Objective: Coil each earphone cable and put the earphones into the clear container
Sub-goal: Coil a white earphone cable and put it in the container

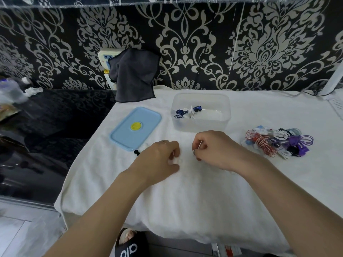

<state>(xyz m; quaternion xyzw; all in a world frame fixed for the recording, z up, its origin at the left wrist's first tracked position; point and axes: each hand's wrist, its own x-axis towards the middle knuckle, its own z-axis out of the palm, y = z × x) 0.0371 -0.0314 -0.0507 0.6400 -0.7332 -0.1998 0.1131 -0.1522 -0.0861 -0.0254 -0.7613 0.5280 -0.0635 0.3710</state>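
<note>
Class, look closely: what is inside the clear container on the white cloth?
The clear container holds a blue earphone bundle and a white one beside it, at its left end. Anything white on the bottom further right cannot be told through the wall.

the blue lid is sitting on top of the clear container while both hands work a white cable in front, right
Not quite. In the head view the blue lid lies flat on the white cloth, left of the open clear container, not on it. Both hands, left and right, do work a white cable.
</note>
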